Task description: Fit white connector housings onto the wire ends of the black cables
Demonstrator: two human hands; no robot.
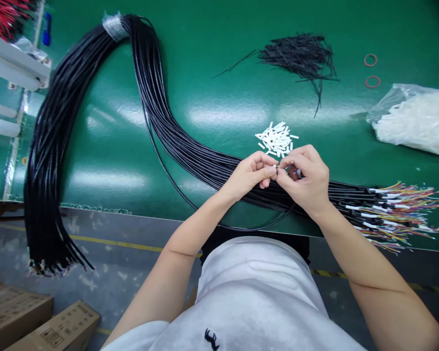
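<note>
My left hand [249, 173] and my right hand [305, 175] meet over the near part of the green table [212, 63], fingers pinched together. Between the fingertips sits a small white sleeve [275, 168] on the end of a single black cable [168, 175] that loops toward me and off the table edge. Right beyond my hands lies a small heap of white sleeves [277, 138]. A thick bundle of black cables [157, 92] runs under my hands, its coloured wire ends [406, 209] fanned out at the right.
The bundle's other end hangs off the table's left edge [47, 234]. Farther back lie a pile of short black strips [300, 53], two red rings [371, 70] and a clear bag of white parts [417, 119]. Cardboard boxes [32, 321] stand on the floor at lower left.
</note>
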